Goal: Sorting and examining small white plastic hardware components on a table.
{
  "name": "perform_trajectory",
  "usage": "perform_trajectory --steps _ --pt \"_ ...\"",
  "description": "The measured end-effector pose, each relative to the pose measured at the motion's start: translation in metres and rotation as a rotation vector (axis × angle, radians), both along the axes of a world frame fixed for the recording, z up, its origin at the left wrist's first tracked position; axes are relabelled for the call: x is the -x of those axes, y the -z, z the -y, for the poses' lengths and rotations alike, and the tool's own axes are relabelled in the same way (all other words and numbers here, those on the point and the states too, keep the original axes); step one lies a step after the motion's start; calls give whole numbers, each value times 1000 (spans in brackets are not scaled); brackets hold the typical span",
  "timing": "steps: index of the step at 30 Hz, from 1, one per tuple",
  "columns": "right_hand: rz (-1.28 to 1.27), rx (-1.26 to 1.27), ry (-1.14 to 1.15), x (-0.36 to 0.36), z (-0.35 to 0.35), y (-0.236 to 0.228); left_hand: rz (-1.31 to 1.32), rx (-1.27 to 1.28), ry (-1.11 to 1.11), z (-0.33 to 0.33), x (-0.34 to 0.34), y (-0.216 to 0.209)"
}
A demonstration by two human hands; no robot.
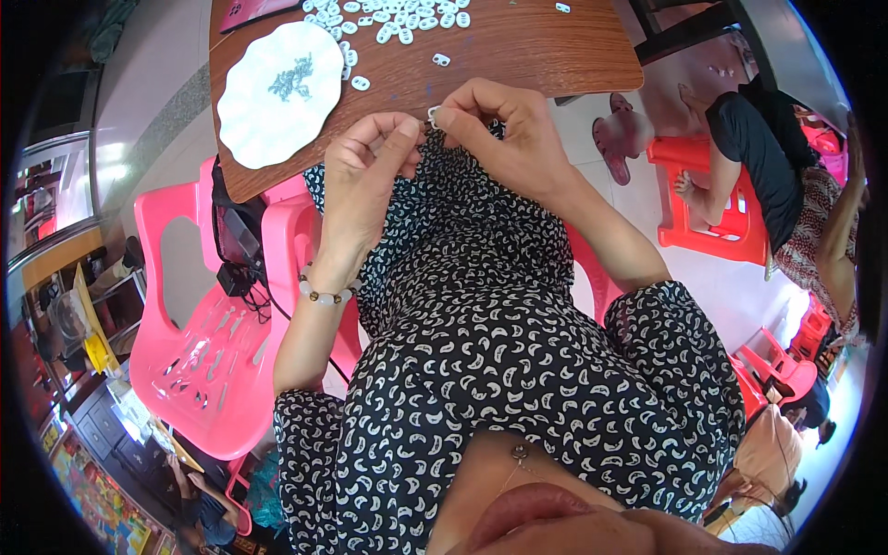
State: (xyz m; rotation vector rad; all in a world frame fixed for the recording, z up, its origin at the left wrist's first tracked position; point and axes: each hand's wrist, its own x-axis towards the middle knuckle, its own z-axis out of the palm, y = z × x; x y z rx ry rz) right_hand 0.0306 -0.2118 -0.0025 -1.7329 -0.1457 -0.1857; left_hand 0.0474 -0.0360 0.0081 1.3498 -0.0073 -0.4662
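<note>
Near the front edge of the wooden table (518, 55), my right hand (509, 129) pinches a small white plastic piece (433, 113) between thumb and fingers. Close beside it on the left, my left hand (375, 157) has its thumb and fingertips pressed together; whatever they hold is too small to make out. A white plate (250, 116) with a wavy rim lies on the table to the left, bearing a little heap of tiny grey metal-looking parts (292, 79). Beyond my hands are many white oval pieces with holes (405, 18), and a lone one (441, 60) sits nearer.
A pink plastic chair (199, 370) stands at my left with black cables and a black adapter (242, 282) on it. To the right, a person sits by a red stool (712, 203), near a dark red clog (620, 139). A pink object (250, 11) lies at the table's far left.
</note>
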Motion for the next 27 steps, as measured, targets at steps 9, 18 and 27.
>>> perform_trajectory --steps 9,18,27 --pt "-63 88 -79 2 3 -3 38 -55 63 0 -1 0" --pt "-72 110 -40 4 1 -11 164 -219 36 2 1 1" --pt "-54 180 -27 6 -1 -8 231 -302 41 1 1 -2"
